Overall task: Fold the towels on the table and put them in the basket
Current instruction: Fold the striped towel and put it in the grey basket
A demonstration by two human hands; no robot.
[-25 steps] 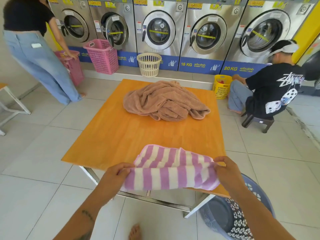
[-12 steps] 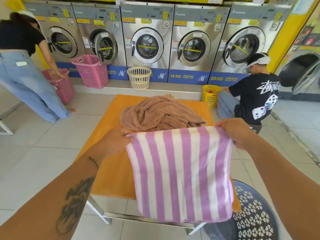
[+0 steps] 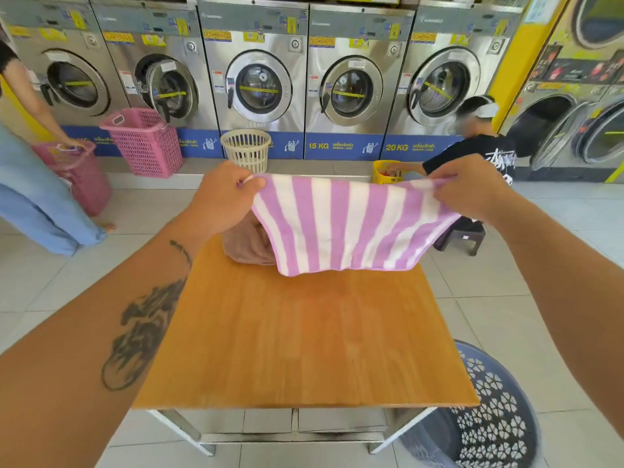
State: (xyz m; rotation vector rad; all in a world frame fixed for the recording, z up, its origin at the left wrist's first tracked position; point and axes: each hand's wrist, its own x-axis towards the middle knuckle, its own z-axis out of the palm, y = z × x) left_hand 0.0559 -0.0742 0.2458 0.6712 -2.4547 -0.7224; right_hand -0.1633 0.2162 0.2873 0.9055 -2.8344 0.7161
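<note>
A purple-and-white striped towel point(image 3: 341, 224) hangs spread in the air above the far half of the orange wooden table point(image 3: 304, 339). My left hand point(image 3: 223, 194) pinches its upper left corner and my right hand point(image 3: 472, 187) pinches its upper right corner, both arms stretched forward. Behind the striped towel lies a brown towel point(image 3: 246, 244) in a heap on the table, mostly hidden. A grey-blue perforated basket point(image 3: 489, 410) stands on the floor at the table's near right corner.
A row of washing machines point(image 3: 256, 79) lines the back wall. Pink baskets point(image 3: 145, 143), a cream basket point(image 3: 246, 148) and a yellow basket point(image 3: 385, 173) stand on the floor. One person point(image 3: 30, 184) stands at left; another point(image 3: 479, 153) sits at right on a stool.
Both hands have lifted the striped towel from the table's near edge and swung it up and forward, away from me. It now hangs over the far half of the table.
</note>
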